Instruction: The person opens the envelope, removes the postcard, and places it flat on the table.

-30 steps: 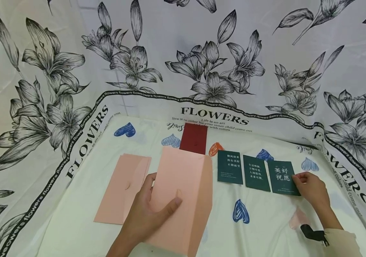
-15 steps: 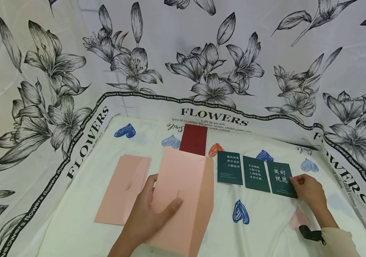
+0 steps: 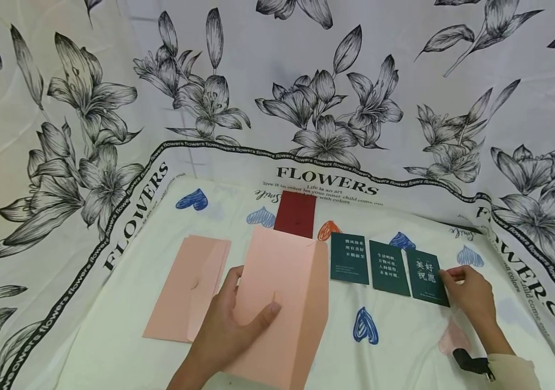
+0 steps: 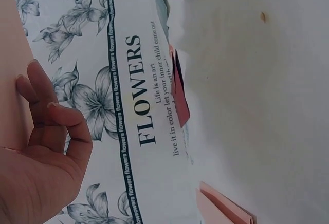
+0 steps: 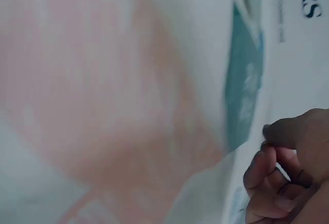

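In the head view my left hand (image 3: pixel 230 314) holds a pink envelope (image 3: pixel 267 260), thumb on its front near a small half-round notch. Its darker flap stands folded out on the right, and my other fingers are hidden behind it. My right hand (image 3: pixel 472 295) is at the right edge of a dark green card (image 3: pixel 425 279) with white lettering, its fingertips pinched there. In the right wrist view the fingertips (image 5: pixel 267 131) come right beside the card (image 5: pixel 241 80). Two similar green cards stand in line with it, a middle card (image 3: pixel 389 268) and a left card (image 3: pixel 349 259).
Several pink envelopes (image 3: pixel 184 292) lie stacked at the left. A dark red envelope or card (image 3: pixel 295 214) lies behind the held envelope, partly covered. The white cloth (image 3: pixel 399 346) has printed hearts, and a flower-printed curtain (image 3: pixel 238 70) rises at the back.
The rightmost green card has turned slightly clockwise, its lower right corner shifting down and left with my right fingertips. My left hand keeps hold of the pink envelope, almost unmoved.
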The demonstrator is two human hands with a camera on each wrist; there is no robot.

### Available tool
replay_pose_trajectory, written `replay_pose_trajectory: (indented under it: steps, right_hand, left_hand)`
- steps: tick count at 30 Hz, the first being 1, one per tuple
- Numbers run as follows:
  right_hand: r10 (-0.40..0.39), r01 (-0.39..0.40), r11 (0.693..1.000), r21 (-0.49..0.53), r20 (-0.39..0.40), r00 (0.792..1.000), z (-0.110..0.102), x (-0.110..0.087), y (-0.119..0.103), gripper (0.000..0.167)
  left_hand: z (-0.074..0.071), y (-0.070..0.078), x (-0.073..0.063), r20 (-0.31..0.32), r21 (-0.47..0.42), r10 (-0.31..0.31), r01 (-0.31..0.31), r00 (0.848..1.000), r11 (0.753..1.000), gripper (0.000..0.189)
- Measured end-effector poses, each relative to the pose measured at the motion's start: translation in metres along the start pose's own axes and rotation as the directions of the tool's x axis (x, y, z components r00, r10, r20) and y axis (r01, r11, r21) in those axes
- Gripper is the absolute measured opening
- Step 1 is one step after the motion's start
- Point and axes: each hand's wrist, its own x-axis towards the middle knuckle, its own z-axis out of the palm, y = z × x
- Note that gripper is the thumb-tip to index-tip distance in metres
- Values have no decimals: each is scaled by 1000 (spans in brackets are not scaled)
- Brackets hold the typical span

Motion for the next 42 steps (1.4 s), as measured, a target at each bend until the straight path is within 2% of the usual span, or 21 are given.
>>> replay_pose_trajectory:
  steps: [3,6,9,12,16,19,22,24,25,29,33,36,40,42]
  right_hand:
    - [-119,126,989,79,-90,989,-6,-16,-27,42]
    - [-229,248,953,175,-123,966,-13,-38,-70,35]
    - [-328,339,890,306,-86,941,-17,-67,-114,28]
    - [-417,378,811,446,-12,909,-18,-95,-151,22]
    - [-515,368,711,599,87,853,-13,-124,-182,18]
    - [-584,314,638,704,176,793,-7,-140,-194,22]
    - [-644,246,571,783,242,726,0,-150,-201,27]
    - [-663,216,545,810,259,702,3,-155,-205,28]
    - [-670,211,537,817,260,696,5,-156,-206,28]
    - [-663,211,536,818,253,705,8,-158,-211,25]
    - [-635,187,556,810,268,724,8,-160,-212,22]
    - [-626,167,555,815,277,729,9,-161,-213,18]
    - [-648,170,526,834,263,715,10,-163,-215,13]
    - [-650,169,525,834,265,713,10,-164,-216,12]
  left_hand:
    - [2,0,0,-14,11,0,0,1000,1000,60]
    - [6,1,0,-29,23,-2,3,1000,1000,61]
    - [11,2,1,-23,10,-8,8,1000,1000,61]
    - [16,3,0,-12,-16,-4,4,1000,1000,62]
    - [23,2,-2,-13,-24,22,-22,1000,999,61]
    - [28,0,-3,-7,-16,36,-36,999,999,60]
    - [36,-1,-5,44,-27,26,-25,999,999,60]
    - [41,-2,-5,84,-41,33,-30,996,999,60]
    - [43,-2,-5,102,-49,39,-34,994,998,60]
    - [47,-4,-6,121,-48,111,-106,986,993,58]
    - [47,-3,-6,127,-53,98,-92,987,994,58]
    - [47,-4,-7,146,-59,78,-70,986,996,58]
    - [47,-7,-7,162,-33,133,-129,978,991,56]
    - [46,-9,-8,160,-20,171,-170,972,985,54]
